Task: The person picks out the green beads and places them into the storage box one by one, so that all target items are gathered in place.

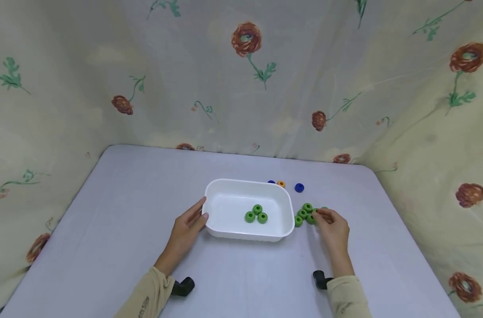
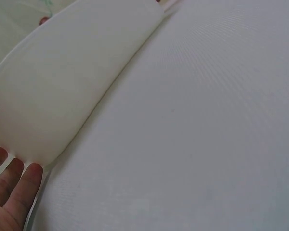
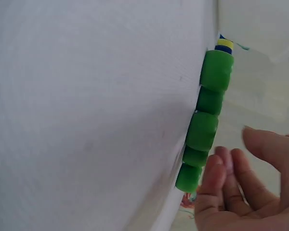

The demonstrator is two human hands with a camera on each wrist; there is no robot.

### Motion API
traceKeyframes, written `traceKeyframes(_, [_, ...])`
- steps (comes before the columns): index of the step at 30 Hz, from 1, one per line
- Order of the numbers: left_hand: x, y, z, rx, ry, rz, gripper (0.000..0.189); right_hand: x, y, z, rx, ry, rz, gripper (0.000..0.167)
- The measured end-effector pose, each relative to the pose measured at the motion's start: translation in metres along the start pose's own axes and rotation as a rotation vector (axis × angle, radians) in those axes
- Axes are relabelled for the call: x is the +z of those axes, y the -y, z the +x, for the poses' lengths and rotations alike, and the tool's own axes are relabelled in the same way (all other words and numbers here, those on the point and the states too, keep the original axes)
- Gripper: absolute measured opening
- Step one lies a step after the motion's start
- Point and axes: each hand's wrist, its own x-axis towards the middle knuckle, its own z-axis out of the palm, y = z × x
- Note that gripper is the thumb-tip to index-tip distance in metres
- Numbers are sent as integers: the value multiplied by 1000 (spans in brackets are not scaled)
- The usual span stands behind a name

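A white plastic tray (image 1: 229, 230) sits on the table with several green beads around, three of them, such as this green bead (image 1: 257, 209), lying inside it. At its left end my left hand (image 1: 187, 225) rests fingertips against the wall; in the left wrist view the extended fingers (image 2: 25, 185) touch the tray's side (image 2: 72, 82). My right hand (image 1: 333, 227) is over a cluster of green beads (image 1: 307, 207) just right of the tray. Seen from the right wrist, a gap separates thumb and fingers (image 3: 214, 173) beside the row of green beads (image 3: 202, 131), nothing between them.
Behind the tray's far right corner lie an orange bead (image 1: 281, 183) and a blue bead (image 1: 299, 187), with another blue bead (image 1: 271, 181) partly hidden by the rim. A flower-patterned curtain (image 1: 209, 66) hangs round the white table (image 1: 118, 212).
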Motion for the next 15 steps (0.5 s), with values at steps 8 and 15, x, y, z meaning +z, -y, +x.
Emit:
traceKeyframes(8, [0,-3,1,6,-5,9,49,-3,-8,3,58,67,-9,34])
traceKeyframes(15, [1,-1,1,-8,-8,8,49,-1,-15,1,94,123,-74,39])
